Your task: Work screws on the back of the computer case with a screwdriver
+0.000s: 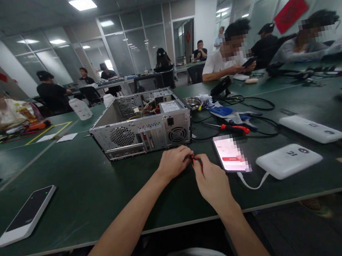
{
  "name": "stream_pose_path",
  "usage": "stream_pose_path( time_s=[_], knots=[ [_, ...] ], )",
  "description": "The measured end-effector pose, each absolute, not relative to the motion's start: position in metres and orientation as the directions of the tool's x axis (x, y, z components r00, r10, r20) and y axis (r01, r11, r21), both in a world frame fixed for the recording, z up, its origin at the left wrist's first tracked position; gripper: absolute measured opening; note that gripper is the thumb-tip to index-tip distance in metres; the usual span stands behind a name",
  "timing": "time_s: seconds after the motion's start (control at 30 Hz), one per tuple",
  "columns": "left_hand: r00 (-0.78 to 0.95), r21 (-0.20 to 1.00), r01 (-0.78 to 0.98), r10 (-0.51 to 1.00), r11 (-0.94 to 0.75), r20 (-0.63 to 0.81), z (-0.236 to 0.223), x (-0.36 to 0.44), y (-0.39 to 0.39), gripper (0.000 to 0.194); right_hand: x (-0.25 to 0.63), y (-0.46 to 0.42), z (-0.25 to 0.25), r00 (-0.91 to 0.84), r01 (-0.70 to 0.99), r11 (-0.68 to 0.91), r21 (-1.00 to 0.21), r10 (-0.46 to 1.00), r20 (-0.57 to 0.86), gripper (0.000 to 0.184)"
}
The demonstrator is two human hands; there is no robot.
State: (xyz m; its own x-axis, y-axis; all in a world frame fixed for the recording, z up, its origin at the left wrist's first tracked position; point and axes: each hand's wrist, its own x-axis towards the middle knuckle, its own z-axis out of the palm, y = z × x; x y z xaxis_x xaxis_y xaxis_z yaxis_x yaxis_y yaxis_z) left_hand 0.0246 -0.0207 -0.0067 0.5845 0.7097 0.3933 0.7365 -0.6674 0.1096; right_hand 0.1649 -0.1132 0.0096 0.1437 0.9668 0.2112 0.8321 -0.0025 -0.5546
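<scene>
Just in front of an open metal computer case (141, 129), my two hands meet over the green table. The fingers of my left hand (174, 162) are closed in a pinch at a small, thin red-and-black item (192, 157). My right hand (212, 180) pinches the same item from the right; most of it is hidden by the fingers, so its kind is unclear. The case lies on its side with its back panel towards me, its upper side open on cables and a power supply (170, 107). A lit phone (231, 155) lies right of my right hand.
A red-and-black screwdriver (235, 129), blue-and-white gloves (226, 111), a metal bowl (193, 103) and black cables lie right of the case. White power banks (289, 161) sit at the right, one cabled to the phone. A white-and-black device (27, 215) lies left. Other people sit around.
</scene>
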Motion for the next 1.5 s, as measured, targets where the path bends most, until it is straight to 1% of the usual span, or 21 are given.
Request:
stream_pose_path(
  time_s=[0.07, 0.13, 0.27, 0.33, 0.47, 0.6, 0.73, 0.87, 1.0, 1.07, 1.13, 1.3, 1.4, 1.5],
  knots=[
    [0.585, 0.103, 0.742, 0.715, -0.663, 0.382, -0.007, 0.025, -0.020, 0.021, 0.165, -0.112, 0.010, 0.129, 0.845, -0.015, -0.535, 0.976, 0.178, 0.029],
    [0.601, 0.100, 0.732, 0.707, -0.674, 0.372, -0.006, 0.025, -0.021, 0.024, 0.166, -0.111, 0.009, 0.128, 0.840, -0.004, -0.543, 0.973, 0.191, 0.027],
    [0.649, 0.090, 0.691, 0.670, -0.717, 0.361, -0.002, 0.022, -0.026, 0.039, 0.168, -0.109, 0.004, 0.138, 0.786, 0.077, -0.613, 0.946, 0.295, 0.024],
    [0.664, 0.082, 0.678, 0.657, -0.730, 0.357, -0.001, 0.021, -0.027, 0.041, 0.169, -0.108, 0.001, 0.138, 0.779, 0.107, -0.618, 0.932, 0.336, 0.025],
    [0.679, 0.062, 0.673, 0.649, -0.737, 0.342, -0.004, 0.021, -0.024, 0.039, 0.170, -0.107, -0.002, 0.081, 0.817, 0.138, -0.560, 0.933, 0.349, 0.026],
    [0.625, 0.088, 0.710, 0.683, -0.699, 0.379, -0.008, 0.023, -0.021, 0.031, 0.170, -0.106, -0.002, 0.054, 0.848, 0.144, -0.510, 0.934, 0.353, 0.027],
    [0.588, 0.110, 0.740, 0.719, -0.663, 0.372, -0.006, 0.025, -0.023, 0.028, 0.167, -0.110, 0.002, 0.081, 0.847, 0.108, -0.521, 0.942, 0.327, 0.023],
    [0.594, 0.101, 0.740, 0.717, -0.665, 0.365, -0.004, 0.026, -0.024, 0.028, 0.164, -0.114, 0.008, 0.146, 0.839, 0.026, -0.544, 0.952, 0.270, 0.033],
    [0.555, 0.102, 0.773, 0.745, -0.626, 0.370, -0.005, 0.029, -0.023, 0.024, 0.164, -0.115, 0.015, 0.180, 0.863, -0.074, -0.500, 0.969, 0.167, 0.034],
    [0.547, 0.096, 0.783, 0.753, -0.615, 0.365, -0.006, 0.030, -0.024, 0.024, 0.166, -0.114, 0.015, 0.190, 0.870, -0.097, -0.483, 0.970, 0.148, 0.032],
    [0.551, 0.088, 0.784, 0.754, -0.615, 0.358, -0.005, 0.030, -0.025, 0.025, 0.167, -0.114, 0.013, 0.194, 0.861, -0.087, -0.502, 0.967, 0.164, 0.032],
    [0.609, 0.080, 0.740, 0.716, -0.668, 0.340, 0.000, 0.027, -0.027, 0.034, 0.168, -0.112, 0.008, 0.177, 0.812, 0.009, -0.584, 0.949, 0.261, 0.029],
    [0.655, 0.050, 0.707, 0.680, -0.705, 0.330, 0.001, 0.024, -0.027, 0.040, 0.168, -0.113, 0.008, 0.177, 0.805, 0.040, -0.592, 0.936, 0.304, 0.027],
    [0.677, 0.036, 0.686, 0.656, -0.727, 0.335, -0.001, 0.023, -0.025, 0.038, 0.168, -0.113, 0.009, 0.172, 0.814, 0.041, -0.580, 0.936, 0.308, 0.026]
  ],
)
